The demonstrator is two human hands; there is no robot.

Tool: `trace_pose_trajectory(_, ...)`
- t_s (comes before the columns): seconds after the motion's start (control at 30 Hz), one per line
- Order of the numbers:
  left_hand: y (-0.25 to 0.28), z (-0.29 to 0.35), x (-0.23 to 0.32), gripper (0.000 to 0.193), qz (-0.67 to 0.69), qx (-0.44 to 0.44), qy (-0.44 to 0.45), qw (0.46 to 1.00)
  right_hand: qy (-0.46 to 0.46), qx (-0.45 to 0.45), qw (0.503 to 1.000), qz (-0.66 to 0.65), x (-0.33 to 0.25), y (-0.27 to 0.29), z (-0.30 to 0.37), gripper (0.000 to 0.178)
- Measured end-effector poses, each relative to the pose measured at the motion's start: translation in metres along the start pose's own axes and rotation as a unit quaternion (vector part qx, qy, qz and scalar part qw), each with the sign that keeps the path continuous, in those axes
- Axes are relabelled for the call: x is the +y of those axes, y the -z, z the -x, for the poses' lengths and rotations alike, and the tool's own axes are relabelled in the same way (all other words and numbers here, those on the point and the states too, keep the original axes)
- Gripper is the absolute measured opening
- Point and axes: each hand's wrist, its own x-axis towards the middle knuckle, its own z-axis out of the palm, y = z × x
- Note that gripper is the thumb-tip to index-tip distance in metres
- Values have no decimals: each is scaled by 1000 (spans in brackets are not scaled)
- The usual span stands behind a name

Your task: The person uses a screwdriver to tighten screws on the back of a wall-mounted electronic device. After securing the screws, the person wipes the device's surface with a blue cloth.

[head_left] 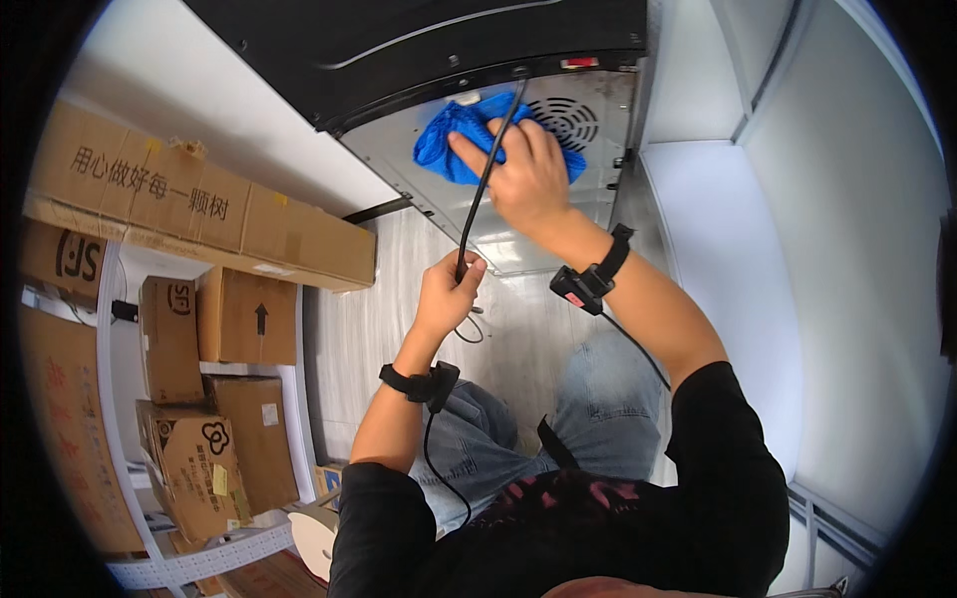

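Note:
A black cable [477, 204] comes out of the upper part of a metal appliance panel [399, 149] and hangs down. My left hand [446, 295] is closed around this cable below the panel. Against the panel my right hand [525, 177] presses a crumpled blue cloth [446, 140], its index finger stretched across it. The cloth lies beside a round slotted vent [568, 122] and partly covers it. In front of the cloth and the right hand's fingers runs the cable. Above, the appliance's black casing [419, 50] carries a small red label [578, 63].
On the left, a white metal shelf [110, 349] holds several cardboard boxes [249, 314], with a long carton [199, 204] on top. A white wall panel and ledge [728, 259] stand on the right. Pale wood-look floor [349, 319] lies below. Each wrist wears a strapped black device [583, 289] with a wire.

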Motion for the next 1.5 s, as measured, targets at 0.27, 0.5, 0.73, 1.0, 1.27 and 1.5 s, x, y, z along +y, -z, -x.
trace_pose_trajectory(0.27,24,0,-33,16,116,175,-72,975,128,-148,981,12,-36,-31,29,37)
trace_pose_trajectory(0.5,47,-15,-42,12,-15,271,-157,949,110,-48,993,22,-50,-45,-11,44)
trace_pose_trajectory(0.73,48,-23,-50,17,28,287,-118,950,143,-174,974,18,-55,-59,59,43)
trace_pose_trajectory(1.0,48,-21,-53,21,62,260,-61,962,126,-140,982,11,-37,-43,27,41)
trace_pose_trajectory(1.27,39,-32,-65,20,98,203,-24,974,164,-273,948,28,-36,-64,142,40)
trace_pose_trajectory(1.5,37,-18,-74,22,64,123,-8,990,150,-190,970,14,-8,-47,119,40)
